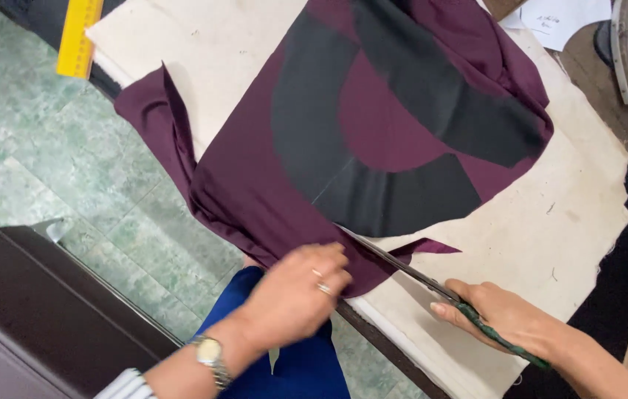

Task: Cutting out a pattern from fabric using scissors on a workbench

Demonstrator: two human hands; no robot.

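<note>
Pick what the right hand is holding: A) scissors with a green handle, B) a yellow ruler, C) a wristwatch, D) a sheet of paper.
A: the right hand grips the green handle of the scissors, whose blades reach into the purple cloth that the left hand presses down.

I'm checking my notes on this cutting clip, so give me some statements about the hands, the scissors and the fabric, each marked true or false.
1. The right hand holds green-handled metal scissors. True.
2. The left hand is lifted clear of the dark purple fabric. False: it presses on the fabric's near edge.
3. Black curved pattern pieces lie on the purple fabric. True.
4. The left wrist is bare. False: it wears a metal wristwatch.
5. A yellow ruler lies at the cream table cover's far left. True.
</note>
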